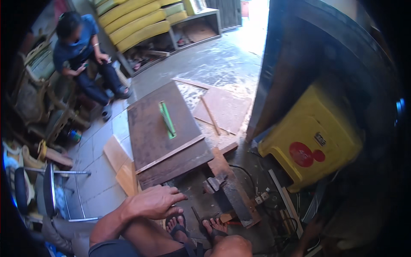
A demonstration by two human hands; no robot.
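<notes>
My left hand [158,201] hangs loosely over my left knee, holding nothing. Its fingers are partly stretched out and apart. Just beyond it stands a low, dark brown wooden work table [147,115]. A bright green slotted insert [167,120] is set in the tabletop, and a thin wooden strip [171,154] lies across the near part. Right of my left hand is a metal vise-like block [214,184] beside a worn wooden beam [229,171]. At the dark lower right a dim shape may be my right arm; no right-hand fingers can be made out.
A yellow plastic stool [317,141] lies tipped at the right. Boards [227,109] and sawdust cover the floor beyond the table. Wooden pieces [117,160] lie left of it. Cables and offcuts are near my feet. Another person [77,47] sits at the far left, near chair frames.
</notes>
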